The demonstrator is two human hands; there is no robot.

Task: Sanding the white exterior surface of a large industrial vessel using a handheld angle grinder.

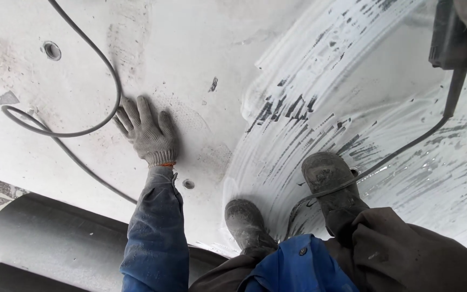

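**Gloved hand flat on white surface, cable beside it**

Head view.

- Left hand (pixel 148 132): in a grey knit glove, fingers spread and pressed flat on the white surface (pixel 201 65), gripping nothing. Blue sleeve (pixel 155 238) runs up to it from the lower edge.
- Cable (pixel 90 59): dark, thin, lying on the surface just up and left of the fingertips (pixel 131 108). It comes down from the top edge, curves round close by the fingertips, loops back to the left, then runs on diagonally towards the lower right, passing below the hand. Whether it touches the glove cannot be told. Its long run lies top to bottom, then bends into a sideways loop.
- Right hand: only a scrap of sleeve and an orange cuff at the top right corner; finger state cannot be told.
- Power tool (pixel 449 38): dark, top right, partly out of view, its own cord (pixel 406 146) trailing down to the boots.
- Boots (pixel 328 178): two, dusty, standing on the scuffed, streaked part of the surface.
- Pipes (pixel 44 243): grey, lower left, beneath the surface edge.
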